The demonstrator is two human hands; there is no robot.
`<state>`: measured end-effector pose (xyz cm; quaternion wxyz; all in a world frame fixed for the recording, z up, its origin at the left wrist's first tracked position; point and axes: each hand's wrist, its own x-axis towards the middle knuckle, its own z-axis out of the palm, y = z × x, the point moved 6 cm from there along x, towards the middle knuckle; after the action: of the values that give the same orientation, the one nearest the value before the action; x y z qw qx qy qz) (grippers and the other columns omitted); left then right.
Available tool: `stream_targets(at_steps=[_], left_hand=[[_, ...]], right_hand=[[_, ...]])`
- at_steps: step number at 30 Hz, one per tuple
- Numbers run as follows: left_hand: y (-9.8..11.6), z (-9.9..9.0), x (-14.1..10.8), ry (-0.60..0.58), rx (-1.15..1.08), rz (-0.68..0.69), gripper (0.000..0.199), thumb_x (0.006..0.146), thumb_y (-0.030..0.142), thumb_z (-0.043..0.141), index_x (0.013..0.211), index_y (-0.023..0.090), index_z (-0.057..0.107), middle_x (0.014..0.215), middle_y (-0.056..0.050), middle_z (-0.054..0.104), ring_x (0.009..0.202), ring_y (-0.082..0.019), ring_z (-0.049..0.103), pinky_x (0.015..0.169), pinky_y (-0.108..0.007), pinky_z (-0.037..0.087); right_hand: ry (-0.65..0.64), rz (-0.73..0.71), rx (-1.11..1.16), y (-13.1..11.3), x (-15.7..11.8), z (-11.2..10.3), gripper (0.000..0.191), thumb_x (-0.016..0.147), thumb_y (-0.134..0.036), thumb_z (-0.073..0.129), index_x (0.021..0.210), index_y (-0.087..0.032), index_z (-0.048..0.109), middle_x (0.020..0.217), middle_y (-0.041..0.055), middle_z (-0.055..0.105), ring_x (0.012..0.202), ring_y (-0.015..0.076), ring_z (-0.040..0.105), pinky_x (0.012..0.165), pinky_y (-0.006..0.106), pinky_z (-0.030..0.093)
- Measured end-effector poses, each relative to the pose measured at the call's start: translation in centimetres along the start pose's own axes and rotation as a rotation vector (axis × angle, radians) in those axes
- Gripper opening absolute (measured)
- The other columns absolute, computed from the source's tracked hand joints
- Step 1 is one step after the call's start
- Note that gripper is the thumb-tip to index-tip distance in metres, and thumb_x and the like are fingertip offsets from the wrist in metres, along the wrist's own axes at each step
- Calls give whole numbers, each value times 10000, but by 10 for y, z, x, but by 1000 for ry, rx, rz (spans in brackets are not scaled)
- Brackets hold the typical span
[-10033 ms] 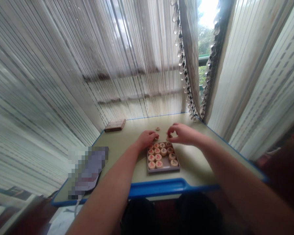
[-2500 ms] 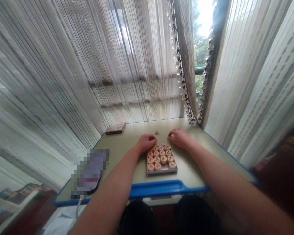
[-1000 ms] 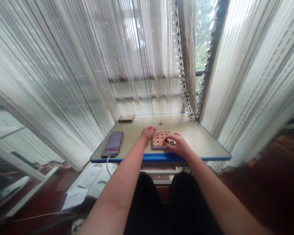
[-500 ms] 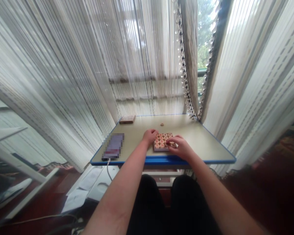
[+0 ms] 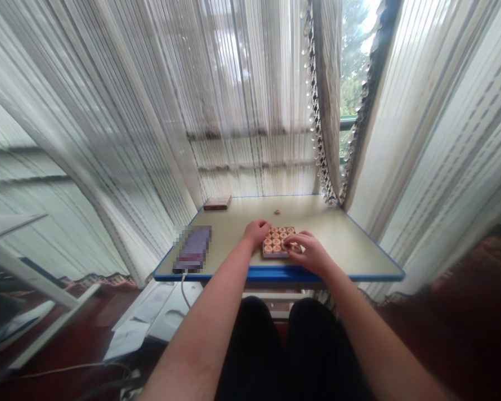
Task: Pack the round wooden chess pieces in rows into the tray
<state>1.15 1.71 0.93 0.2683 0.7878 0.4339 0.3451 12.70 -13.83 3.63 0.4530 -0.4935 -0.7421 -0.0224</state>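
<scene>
A shallow box [image 5: 275, 255] filled with rows of round wooden pieces [image 5: 276, 241] lies near the table's front edge. My left hand [image 5: 258, 230] rests at the box's upper left side, fingers curled together; whether they hold anything is hidden. Over the box's right side is my right hand [image 5: 305, 250], its thumb and fingers closed around a round piece [image 5: 286, 245] at the lower right of the rows. Beyond the box, a single round piece [image 5: 277, 211] lies by itself on the table.
The pale table [image 5: 350, 245] has a blue rim. A phone [image 5: 194, 249] with a cable lies on its left side, and a flat box [image 5: 217, 203] is at the back left corner. Curtains [image 5: 250, 111] hang behind the table.
The view has shifted slightly. Both hands stay at the box in nearly the same poses, with no clear movement of the pieces.
</scene>
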Motion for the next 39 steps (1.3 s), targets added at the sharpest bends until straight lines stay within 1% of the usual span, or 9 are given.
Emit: stream_targets(at_steps=[7, 16, 27, 39], left_hand=[[-1, 1, 1, -3, 7, 3, 314, 748, 376, 475, 756, 136, 677, 736, -53, 673, 697, -155, 579, 630, -243, 419], [1, 0, 0, -8, 32, -17, 292, 743, 360, 496, 766, 136, 683, 718, -45, 666, 683, -148, 568, 631, -239, 421], [3, 0, -1, -8, 40, 3, 303, 744, 371, 490, 763, 136, 680, 731, -47, 671, 675, -146, 573, 623, -236, 423], [5, -1, -2, -12, 54, -2, 297, 747, 366, 494, 771, 140, 685, 736, -45, 675, 678, -144, 577, 637, -234, 429]], right_hand=[[20, 5, 3, 0, 0, -1, 140, 695, -153, 587, 798, -230, 641, 854, 9, 689, 787, 185, 548, 782, 339, 442], [-1, -25, 7, -3, -1, 0, 165, 679, -121, 581, 792, -232, 631, 852, 3, 688, 785, 179, 558, 782, 335, 441], [-40, -48, 3, -4, -1, 2, 164, 682, -127, 578, 792, -235, 633, 857, -2, 686, 778, 169, 571, 793, 330, 429], [-64, -36, 6, -3, -1, 4, 174, 691, -126, 563, 805, -232, 641, 878, -4, 690, 795, 161, 584, 808, 326, 406]])
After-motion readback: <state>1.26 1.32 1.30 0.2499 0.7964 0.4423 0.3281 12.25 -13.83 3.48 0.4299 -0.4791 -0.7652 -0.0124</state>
